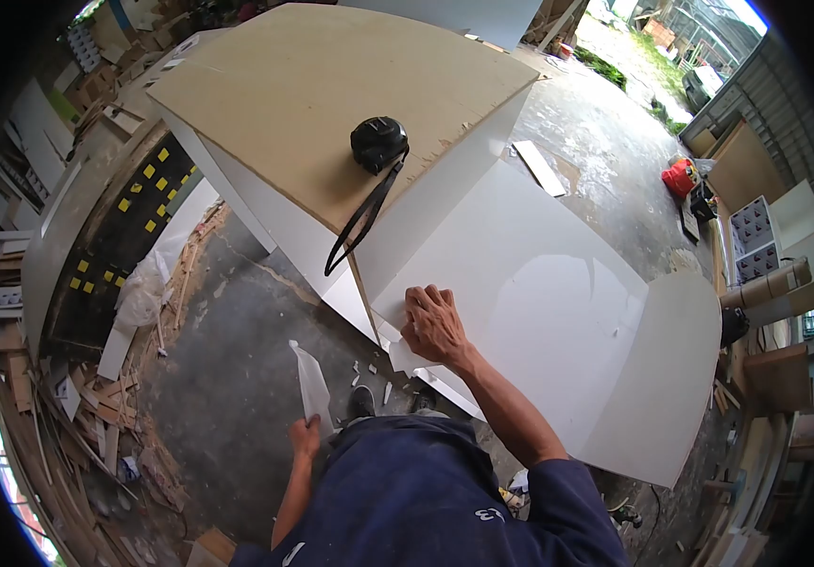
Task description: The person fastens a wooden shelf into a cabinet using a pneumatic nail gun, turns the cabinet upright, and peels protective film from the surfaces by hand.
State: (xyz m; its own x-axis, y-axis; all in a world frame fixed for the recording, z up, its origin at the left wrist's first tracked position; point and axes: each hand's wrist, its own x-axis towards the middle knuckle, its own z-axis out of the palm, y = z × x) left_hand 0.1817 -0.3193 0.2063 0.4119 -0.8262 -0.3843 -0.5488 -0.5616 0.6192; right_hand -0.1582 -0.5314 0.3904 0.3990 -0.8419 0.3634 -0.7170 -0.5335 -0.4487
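Observation:
My left hand is closed on the lower end of a thin white strip, which looks like film or paper and points up from the fingers. My right hand is curled, knuckles up, against the white panel near its inner corner; whatever the fingers hold is hidden. A loose white flap shows just below that hand. Beside the panel stands a large box-like piece with a bare wooden top. On this top lies a black tape measure, its wrist strap hanging over the edge.
Small white scraps lie on the concrete floor near my shoes. Wood offcuts and crumpled clear plastic are heaped at the left. A narrow white board lies beyond the panel. Boards and cartons line the right wall.

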